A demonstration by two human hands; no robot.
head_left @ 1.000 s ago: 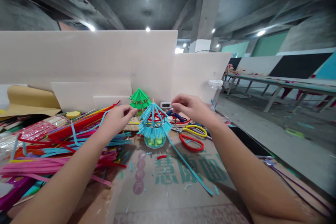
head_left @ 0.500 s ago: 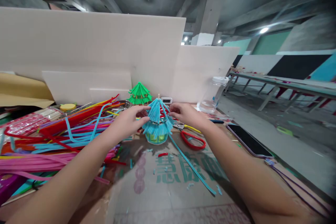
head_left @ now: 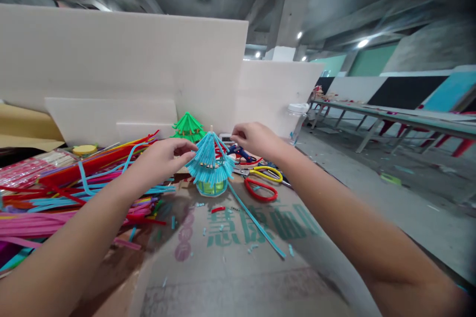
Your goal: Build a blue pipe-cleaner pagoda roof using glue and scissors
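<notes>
In the head view, a small blue pavilion model made of fuzzy pipe cleaners stands upright on the cardboard. It has a two-tiered roof, a stick at its peak and a yellow-green base. My left hand holds the upper roof's left edge between thumb and fingers. Raised beyond the roof's right side, my right hand has curled fingers; anything between the tips is hidden. A dark blue tool, seemingly a glue gun, lies below that hand. A long blue pipe cleaner stretches from the model's base across the cardboard.
Scissors with red and yellow handles lie right of the model. A green roofed model stands behind. Many coloured pipe cleaners are heaped left. White boards rise at the back, with a clear bottle at right.
My right hand has moved up and away from the blue roof's right side. My left hand stays at the roof's left edge. The whole view has shifted slightly.
</notes>
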